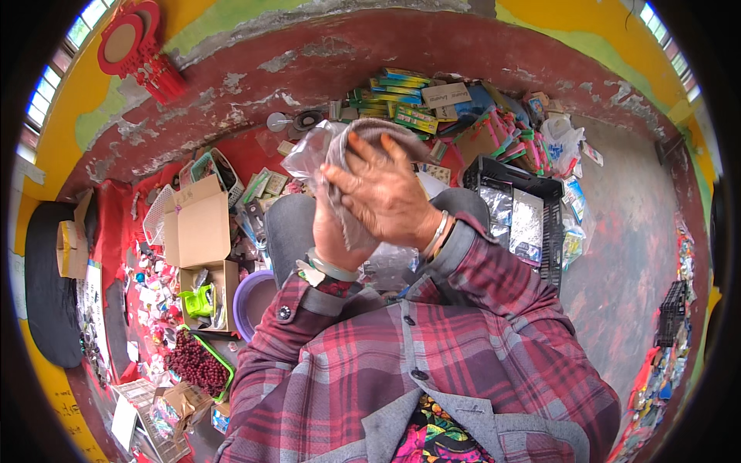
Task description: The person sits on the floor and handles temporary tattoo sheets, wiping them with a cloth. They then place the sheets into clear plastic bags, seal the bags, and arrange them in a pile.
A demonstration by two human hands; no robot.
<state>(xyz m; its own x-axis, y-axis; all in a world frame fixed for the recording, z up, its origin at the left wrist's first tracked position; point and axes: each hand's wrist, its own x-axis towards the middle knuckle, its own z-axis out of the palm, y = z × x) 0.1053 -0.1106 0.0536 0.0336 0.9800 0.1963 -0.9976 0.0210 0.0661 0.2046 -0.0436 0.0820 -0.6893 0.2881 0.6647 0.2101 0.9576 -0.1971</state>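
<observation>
A greyish-brown soft cloth (357,139) is held up in front of my knees; its exact kind I cannot make out. My left hand (333,235) supports it from below and the left, most of its fingers hidden behind the fabric. Flat against the near side of the cloth lies my right hand (384,189), its fingers stretched out and slightly apart. A clear plastic bag (306,152) sticks out at the cloth's left edge, next to my fingertips. More clear plastic (390,266) lies in my lap below the hands.
At my left are an open cardboard box (202,224), a purple basin (253,302) and a green-rimmed tray of dark red beads (197,363). A black crate (513,181) with packets stands at right. Small boxes (401,96) pile up by the far wall.
</observation>
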